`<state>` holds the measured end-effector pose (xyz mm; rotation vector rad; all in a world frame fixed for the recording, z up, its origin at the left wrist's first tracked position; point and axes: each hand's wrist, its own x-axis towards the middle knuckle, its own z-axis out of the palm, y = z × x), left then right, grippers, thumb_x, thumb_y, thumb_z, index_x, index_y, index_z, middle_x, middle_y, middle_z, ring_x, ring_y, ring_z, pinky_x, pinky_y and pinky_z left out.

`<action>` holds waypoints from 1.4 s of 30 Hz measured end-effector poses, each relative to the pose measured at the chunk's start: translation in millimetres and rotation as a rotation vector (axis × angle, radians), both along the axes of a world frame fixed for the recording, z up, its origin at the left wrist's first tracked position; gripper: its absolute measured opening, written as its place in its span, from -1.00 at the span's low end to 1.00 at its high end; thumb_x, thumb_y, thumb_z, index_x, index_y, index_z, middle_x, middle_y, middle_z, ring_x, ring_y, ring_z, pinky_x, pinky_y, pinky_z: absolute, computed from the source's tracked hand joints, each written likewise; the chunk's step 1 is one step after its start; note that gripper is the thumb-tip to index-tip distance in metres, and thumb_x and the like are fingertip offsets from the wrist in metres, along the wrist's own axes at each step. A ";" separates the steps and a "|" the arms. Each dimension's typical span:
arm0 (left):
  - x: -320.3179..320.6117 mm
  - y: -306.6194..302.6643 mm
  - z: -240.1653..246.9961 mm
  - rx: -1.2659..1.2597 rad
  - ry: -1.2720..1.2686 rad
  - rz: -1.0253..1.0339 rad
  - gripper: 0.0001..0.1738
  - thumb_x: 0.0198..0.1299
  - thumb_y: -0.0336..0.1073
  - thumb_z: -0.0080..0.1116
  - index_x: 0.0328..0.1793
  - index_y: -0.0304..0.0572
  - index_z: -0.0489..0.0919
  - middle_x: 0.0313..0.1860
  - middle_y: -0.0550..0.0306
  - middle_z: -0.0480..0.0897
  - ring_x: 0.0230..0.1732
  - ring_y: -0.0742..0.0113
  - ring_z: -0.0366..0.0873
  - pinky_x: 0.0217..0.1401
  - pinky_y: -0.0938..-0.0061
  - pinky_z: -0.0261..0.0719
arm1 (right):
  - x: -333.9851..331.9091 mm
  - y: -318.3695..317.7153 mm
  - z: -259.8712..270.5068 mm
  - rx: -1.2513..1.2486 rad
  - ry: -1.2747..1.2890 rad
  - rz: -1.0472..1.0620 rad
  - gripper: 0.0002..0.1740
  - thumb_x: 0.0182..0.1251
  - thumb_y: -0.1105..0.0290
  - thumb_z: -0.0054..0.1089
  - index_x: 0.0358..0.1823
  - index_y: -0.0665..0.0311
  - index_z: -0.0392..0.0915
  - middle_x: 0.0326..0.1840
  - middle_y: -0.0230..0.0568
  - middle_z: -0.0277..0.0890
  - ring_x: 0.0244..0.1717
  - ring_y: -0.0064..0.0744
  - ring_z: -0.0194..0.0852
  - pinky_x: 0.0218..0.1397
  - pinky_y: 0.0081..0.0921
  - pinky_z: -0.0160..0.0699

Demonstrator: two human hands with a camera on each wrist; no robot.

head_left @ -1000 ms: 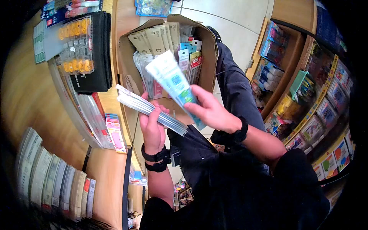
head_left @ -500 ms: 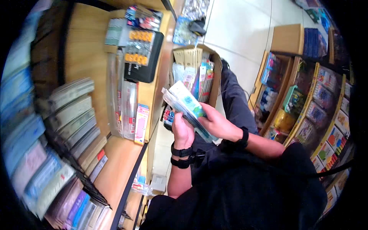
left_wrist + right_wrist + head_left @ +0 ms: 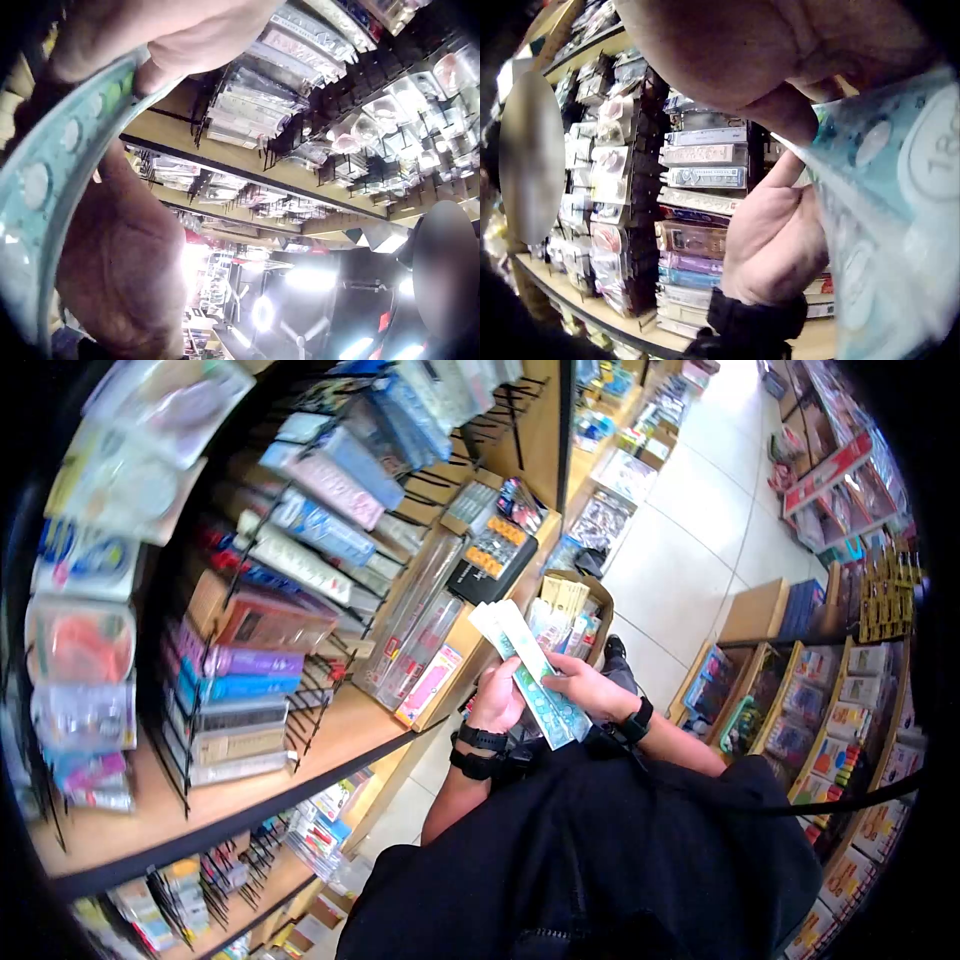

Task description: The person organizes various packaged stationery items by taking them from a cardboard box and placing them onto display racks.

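Observation:
In the head view, several long flat packets [image 3: 553, 705] with teal print and pale ends lie fanned out in front of the person's torso. My left hand [image 3: 497, 698] grips the stack from the left side. From the right, my right hand [image 3: 592, 687] pinches the packets, its thumb across the top one. Up close in the right wrist view, a teal packet [image 3: 889, 195] shows the marking "18c" in a pale oval, with the left hand [image 3: 780, 240] behind it. The left wrist view has the packet [image 3: 45, 180] edge-on and bowed, between both hands.
A cardboard box [image 3: 603, 600] with more packets stands on the floor beyond the hands. To the left, a wooden shelf [image 3: 330, 745] carries hooks of packaged goods and a black case [image 3: 490, 572]. Low display racks [image 3: 830, 740] line the right side; a tiled aisle [image 3: 690, 550] runs between.
The head view has swung toward the left-hand shelves. The two bundles, held apart one second ago, have come together and now fan out between both hands, away from the box.

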<state>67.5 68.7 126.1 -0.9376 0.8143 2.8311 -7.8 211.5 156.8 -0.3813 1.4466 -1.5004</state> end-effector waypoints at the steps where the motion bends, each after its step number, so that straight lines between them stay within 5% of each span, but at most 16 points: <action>1: 4.1 -2.3 -3.5 0.032 0.041 0.010 -0.71 0.31 -0.36 -0.15 0.08 -0.34 0.42 -0.04 0.03 0.56 -0.02 0.26 0.53 0.08 0.36 0.50 | 0.8 0.3 1.0 0.000 -0.142 0.013 -0.55 0.26 0.53 -0.03 0.20 0.44 0.30 0.06 -0.19 0.45 0.08 -0.47 0.35 0.15 -0.53 0.32; 3: 9.9 -0.4 -15.1 -0.058 0.067 0.040 -0.67 0.32 -0.27 -0.20 0.08 -0.30 0.43 -0.06 0.04 0.58 -0.05 0.26 0.55 0.05 0.35 0.51 | 6.2 -2.5 -6.7 -0.032 -0.186 0.032 -0.55 0.28 0.53 -0.03 0.21 0.46 0.29 0.06 -0.23 0.44 0.06 -0.47 0.36 0.15 -0.53 0.31; 5: 10.6 11.7 -3.2 -0.255 0.025 0.190 -0.70 0.26 -0.29 -0.25 -0.12 -0.31 0.49 -0.29 0.08 0.59 -0.29 0.35 0.57 -0.21 0.50 0.54 | 18.0 -8.2 -9.8 -0.054 -0.246 0.036 -0.54 0.30 0.54 -0.06 0.24 0.45 0.26 0.09 -0.23 0.42 0.07 -0.47 0.35 0.15 -0.52 0.32; 8: 12.5 22.1 -22.6 -0.358 0.012 0.315 -0.65 0.25 -0.25 -0.30 -0.21 -0.32 0.51 -0.32 0.11 0.56 -0.31 0.41 0.53 -0.29 0.54 0.48 | 34.3 -15.3 7.1 0.012 -0.283 -0.029 -0.55 0.35 0.54 -0.13 0.28 0.38 0.24 0.13 -0.24 0.39 0.09 -0.46 0.38 0.17 -0.50 0.36; 13: 16.7 32.3 -34.6 -0.539 -0.070 0.438 -0.75 0.25 -0.36 -0.18 -0.11 -0.37 0.47 -0.30 0.07 0.54 -0.33 0.38 0.52 -0.33 0.49 0.49 | 37.7 -17.1 1.0 -0.014 -0.354 -0.057 -0.54 0.35 0.53 -0.15 0.29 0.37 0.21 0.12 -0.20 0.41 0.07 -0.42 0.41 0.13 -0.50 0.39; 17: 25.3 31.5 -12.8 -0.418 -0.038 0.570 -0.74 0.22 -0.41 -0.12 -0.04 -0.44 0.43 -0.24 0.03 0.55 -0.28 0.37 0.55 -0.29 0.51 0.52 | 39.5 -15.5 -18.9 0.019 -0.311 -0.061 -0.64 0.31 0.56 -0.07 0.14 0.41 0.34 -0.05 -0.24 0.49 -0.10 -0.54 0.46 -0.03 -0.58 0.44; 23: 26.2 48.8 -49.1 -0.366 -0.061 0.702 -0.76 0.20 -0.49 -0.18 -0.05 -0.47 0.41 -0.26 0.03 0.57 -0.34 0.36 0.56 -0.35 0.47 0.53 | 45.8 -12.6 -32.4 0.189 -0.266 -0.064 -0.68 0.30 0.56 -0.05 0.09 0.40 0.36 -0.11 -0.28 0.50 -0.16 -0.58 0.45 -0.10 -0.63 0.42; 32: 50.9 48.8 -44.9 -0.204 -0.054 0.514 -0.65 0.38 -0.19 -0.20 0.15 -0.27 0.27 -0.06 0.05 0.48 -0.09 0.37 0.45 -0.04 0.48 0.43 | 86.8 -9.3 -40.7 0.145 -0.120 -0.167 -0.55 0.35 0.51 -0.05 0.28 0.35 0.23 0.15 -0.26 0.38 0.15 -0.51 0.30 0.21 -0.59 0.24; 37: 69.3 45.7 -38.2 -0.251 -0.048 0.330 -0.58 0.41 -0.04 -0.29 0.09 -0.25 0.33 -0.13 0.09 0.49 -0.12 0.37 0.49 -0.08 0.48 0.48 | 117.5 -11.6 -22.2 0.063 -0.069 -0.298 -0.47 0.34 0.54 -0.03 0.34 0.36 0.19 0.26 -0.31 0.30 0.18 -0.56 0.24 0.26 -0.61 0.17; 42: 50.1 60.2 -41.7 -0.177 -0.083 0.163 -0.49 0.42 0.04 -0.36 0.16 -0.23 0.32 -0.14 0.08 0.51 -0.14 0.31 0.52 -0.05 0.42 0.52 | 78.8 17.4 -24.8 -0.061 -0.403 -0.291 -0.41 0.32 0.58 -0.04 0.39 0.29 0.11 0.23 -0.28 0.32 0.15 -0.53 0.31 0.22 -0.57 0.25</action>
